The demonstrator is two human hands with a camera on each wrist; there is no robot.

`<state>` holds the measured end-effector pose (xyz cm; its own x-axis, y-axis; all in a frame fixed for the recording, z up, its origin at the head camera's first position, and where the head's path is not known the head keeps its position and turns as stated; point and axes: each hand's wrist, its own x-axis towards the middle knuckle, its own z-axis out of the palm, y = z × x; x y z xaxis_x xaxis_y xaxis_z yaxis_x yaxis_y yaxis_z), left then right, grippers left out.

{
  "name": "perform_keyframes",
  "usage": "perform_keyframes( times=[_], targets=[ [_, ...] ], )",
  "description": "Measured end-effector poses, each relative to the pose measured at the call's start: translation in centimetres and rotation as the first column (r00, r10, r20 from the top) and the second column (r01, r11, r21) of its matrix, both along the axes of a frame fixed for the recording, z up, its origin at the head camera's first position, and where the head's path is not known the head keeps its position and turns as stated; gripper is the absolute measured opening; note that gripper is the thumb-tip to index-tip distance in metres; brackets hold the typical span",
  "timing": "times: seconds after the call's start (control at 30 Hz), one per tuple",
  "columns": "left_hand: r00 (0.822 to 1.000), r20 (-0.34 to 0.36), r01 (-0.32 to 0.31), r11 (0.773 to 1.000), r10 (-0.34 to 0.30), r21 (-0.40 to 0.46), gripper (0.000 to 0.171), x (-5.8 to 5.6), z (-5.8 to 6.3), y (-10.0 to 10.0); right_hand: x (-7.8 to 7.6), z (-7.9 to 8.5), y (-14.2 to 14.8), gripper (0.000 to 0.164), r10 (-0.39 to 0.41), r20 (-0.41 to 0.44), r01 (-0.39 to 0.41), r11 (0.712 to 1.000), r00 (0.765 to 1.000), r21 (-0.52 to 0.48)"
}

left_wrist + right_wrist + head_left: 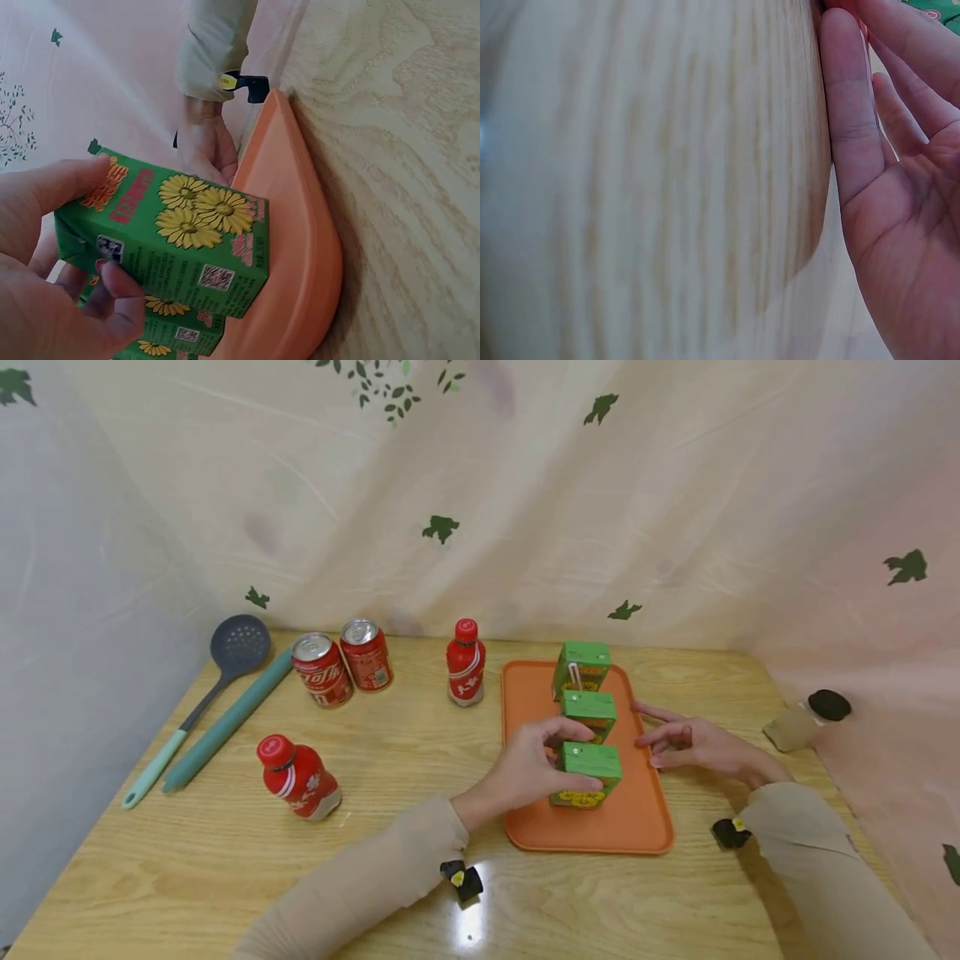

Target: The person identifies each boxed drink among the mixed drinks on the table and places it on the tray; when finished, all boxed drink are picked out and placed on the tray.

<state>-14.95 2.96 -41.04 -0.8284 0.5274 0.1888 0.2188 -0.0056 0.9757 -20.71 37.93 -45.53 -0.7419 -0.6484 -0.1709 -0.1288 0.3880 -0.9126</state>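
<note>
Three green drink cartons stand in a row on an orange tray. My left hand holds the nearest carton between thumb and fingers. In the left wrist view, yellow flowers cover the side of this carton, and the thumb and fingers lie on opposite sides of it. Behind it are the middle carton and the far carton. On the tray's right edge rest the fingertips of my right hand; in the right wrist view that hand has nearly straight fingers.
Left of the tray stand a red bottle and two red cans, one beside the other. Another red bottle is nearer. A skimmer and green rod lie far left. A black-lidded jar is at right.
</note>
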Motion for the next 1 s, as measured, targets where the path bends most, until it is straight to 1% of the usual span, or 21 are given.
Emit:
perform_keyframes(
  times=[0.1,0.3,0.4,0.5,0.6,0.7,0.83,0.93,1.0],
  targets=[
    [1.000,0.015,0.007,1.000,-0.007,-0.013,0.050,0.0,0.2,-0.3,0.1,0.1,0.0,0.034,-0.001,-0.017,0.001,1.000,1.000,0.003],
    [0.998,0.061,-0.031,0.999,0.033,-0.030,0.038,0.1,0.2,-1.1,0.1,0.3,-0.2,0.034,-0.009,-0.032,0.009,1.000,0.999,0.024],
    [0.997,0.064,-0.033,0.999,0.035,-0.034,0.034,0.2,0.2,-1.2,0.2,0.3,-0.3,0.034,-0.016,-0.025,0.016,0.999,1.000,0.029],
    [0.998,0.059,-0.033,0.999,0.035,-0.037,0.034,0.3,0.1,-1.2,0.3,0.3,-0.3,0.034,-0.025,-0.026,0.026,0.999,0.999,0.033],
    [0.998,0.048,-0.026,0.999,0.028,-0.042,0.035,0.3,0.4,-1.1,0.5,0.6,0.0,0.033,-0.033,-0.037,0.034,0.999,0.999,0.030],
    [0.999,0.050,-0.010,0.999,0.012,-0.051,0.035,0.3,0.7,-1.0,0.8,0.5,0.3,0.033,-0.027,-0.041,0.028,0.999,0.999,0.020],
    [0.998,0.060,0.036,0.996,-0.031,-0.082,0.036,0.5,0.9,-1.4,1.0,0.3,0.4,0.033,-0.019,-0.023,0.020,1.000,1.000,0.019],
    [0.997,0.022,0.076,0.988,-0.074,-0.131,0.042,0.6,1.4,-2.5,0.8,0.3,0.1,0.035,-0.023,-0.012,0.024,0.999,1.000,0.030],
    [0.994,-0.029,0.094,0.980,-0.101,-0.177,0.047,0.9,2.4,-3.7,0.6,0.6,-0.2,0.038,-0.012,-0.021,0.013,0.999,1.000,0.031]
  ],
)
